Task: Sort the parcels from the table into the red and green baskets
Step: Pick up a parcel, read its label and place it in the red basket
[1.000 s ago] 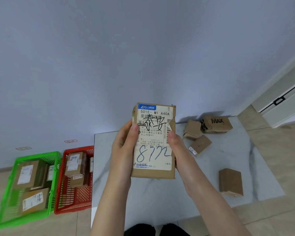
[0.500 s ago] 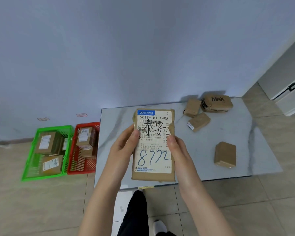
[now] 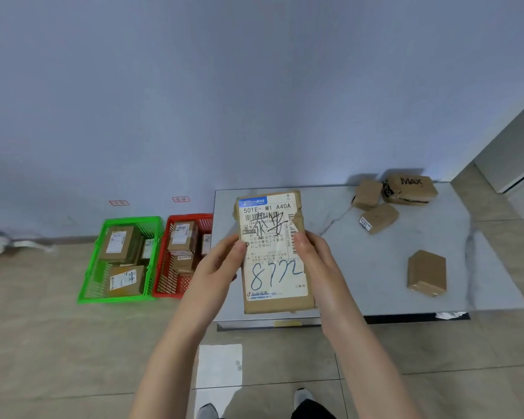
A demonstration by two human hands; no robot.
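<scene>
The left hand and the right hand hold one flat brown parcel upright between them. Each hand grips a long edge with the thumb laid on the front, and the other fingers are hidden behind. The parcel is in the air over the near left part of the table, with its white label turned to the person. I judge that the step in hand is reading this label to choose a basket. To do it well, the thumbs should stay off the printed lines and the handwritten marks, and the grip should stay below the torn wrapping at the upper right edge. After that the parcel should be carried left and lowered in, not thrown, because both baskets already hold piled parcels. The table top is pale and smooth with grey veins. On it a lone parcel lies toward the right, and three more sit close together at the far right corner, one of them the box printed MAX. On the tiled floor the red basket stands just beside the table, with the green basket against its left side. On the plain bluish wall above each basket is a small tag, too small to read. A white cabinet stands at the right.
</scene>
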